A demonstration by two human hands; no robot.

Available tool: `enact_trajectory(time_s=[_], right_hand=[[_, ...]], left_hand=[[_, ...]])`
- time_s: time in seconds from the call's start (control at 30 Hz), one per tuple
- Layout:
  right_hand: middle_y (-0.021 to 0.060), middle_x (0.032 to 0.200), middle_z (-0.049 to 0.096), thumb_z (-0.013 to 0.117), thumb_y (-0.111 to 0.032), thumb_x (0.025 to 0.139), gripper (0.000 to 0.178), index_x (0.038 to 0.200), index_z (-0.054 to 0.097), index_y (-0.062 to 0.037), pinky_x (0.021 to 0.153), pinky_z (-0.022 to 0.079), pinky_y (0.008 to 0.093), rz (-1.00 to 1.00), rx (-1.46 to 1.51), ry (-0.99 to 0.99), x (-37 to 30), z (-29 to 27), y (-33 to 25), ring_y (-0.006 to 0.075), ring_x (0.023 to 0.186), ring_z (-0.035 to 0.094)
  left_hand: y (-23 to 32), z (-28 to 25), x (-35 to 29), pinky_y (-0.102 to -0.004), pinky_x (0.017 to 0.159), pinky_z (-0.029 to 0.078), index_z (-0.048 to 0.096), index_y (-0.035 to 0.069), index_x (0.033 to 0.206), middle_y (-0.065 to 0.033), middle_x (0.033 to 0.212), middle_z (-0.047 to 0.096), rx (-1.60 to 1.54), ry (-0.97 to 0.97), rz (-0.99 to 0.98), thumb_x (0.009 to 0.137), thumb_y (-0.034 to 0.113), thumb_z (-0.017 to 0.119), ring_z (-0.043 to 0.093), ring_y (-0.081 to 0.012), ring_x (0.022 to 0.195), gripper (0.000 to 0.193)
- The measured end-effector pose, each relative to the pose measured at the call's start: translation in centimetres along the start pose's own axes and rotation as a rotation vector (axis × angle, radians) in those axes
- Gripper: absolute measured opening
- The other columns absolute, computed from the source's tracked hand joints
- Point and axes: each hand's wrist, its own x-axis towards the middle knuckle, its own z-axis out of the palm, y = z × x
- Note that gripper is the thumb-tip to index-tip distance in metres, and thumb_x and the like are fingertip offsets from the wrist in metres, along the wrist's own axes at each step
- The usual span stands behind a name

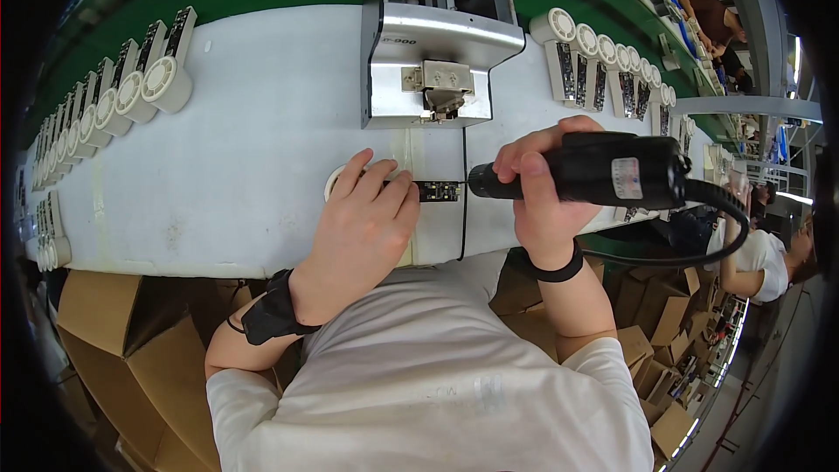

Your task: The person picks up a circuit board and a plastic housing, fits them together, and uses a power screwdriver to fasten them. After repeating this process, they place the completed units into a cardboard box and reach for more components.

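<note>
My right hand (551,201) is wrapped around a black electric screwdriver (603,173), which lies nearly level and points left. Its tip meets or almost meets the right end of a narrow dark circuit board (440,191). Attached to that board is a white round housing (332,182), mostly covered by my left hand (360,220). The left fingers curl over the housing and the near part of the board, holding them against the white table mat (253,140). A screw, if any, at the bit is too small to make out.
A silver screw feeder (437,44) stands beyond my hands. Rows of similar white round units line the left (166,85) and right (561,26) sides. The driver's black cable (730,218) loops at right. Open cardboard boxes (144,341) sit below the table; people work at far right.
</note>
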Motion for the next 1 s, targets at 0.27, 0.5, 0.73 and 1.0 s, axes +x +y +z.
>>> enact_trajectory(time_s=[0.27, 0.5, 0.73, 1.0], right_hand=[[0.007, 0.073, 0.051, 0.059, -0.005, 0.085, 0.041, 0.121, 0.038, -0.0102, 0.058, 0.045, 0.0358, -0.052, 0.123, 0.029, 0.0, -0.4, -1.4, 0.0187, 0.059, 0.05], [0.0084, 0.071, 0.054, 0.059, -0.004, 0.085, 0.044, 0.12, 0.032, -0.0069, 0.06, 0.049, 0.0362, -0.072, 0.26, 0.023, -0.5, -0.2, -4.1, 0.0183, 0.059, 0.052], [0.0075, 0.071, 0.052, 0.059, -0.007, 0.085, 0.045, 0.121, 0.031, -0.0096, 0.06, 0.05, 0.0372, -0.054, 0.291, 0.02, -1.4, -0.2, -5.5, 0.0182, 0.058, 0.052], [0.0074, 0.072, 0.053, 0.058, -0.004, 0.085, 0.046, 0.121, 0.029, -0.0107, 0.066, 0.051, 0.0379, -0.075, 0.272, -0.045, -2.5, -0.8, -6.0, 0.0179, 0.063, 0.053]], left_hand=[[0.1, -0.3, 0.1, -0.0475, 0.1, 0.037, 0.064, 0.002, 0.095, -0.0087, 0.102, 0.063, 0.002, -0.031, -0.036, 0.073, 0.011, 0.066, 0.055, -0.0276, 0.105, 0.024], [2.0, -1.4, 1.5, -0.049, 0.104, 0.033, 0.062, 0.001, 0.102, -0.0095, 0.106, 0.062, -0.162, 0.016, -0.131, 0.073, 0.012, 0.071, 0.052, -0.0294, 0.112, 0.033], [2.3, 0.3, 1.6, -0.0469, 0.097, 0.041, 0.065, 0.003, 0.091, -0.0085, 0.092, 0.065, -0.532, 0.103, -0.044, 0.071, 0.007, 0.072, 0.061, -0.0252, 0.098, 0.021], [2.6, 0.0, 1.2, -0.0438, 0.091, 0.047, 0.064, 0.003, 0.083, -0.0079, 0.084, 0.064, -0.499, 0.067, -0.037, 0.069, 0.005, 0.072, 0.062, -0.0248, 0.087, 0.017]])
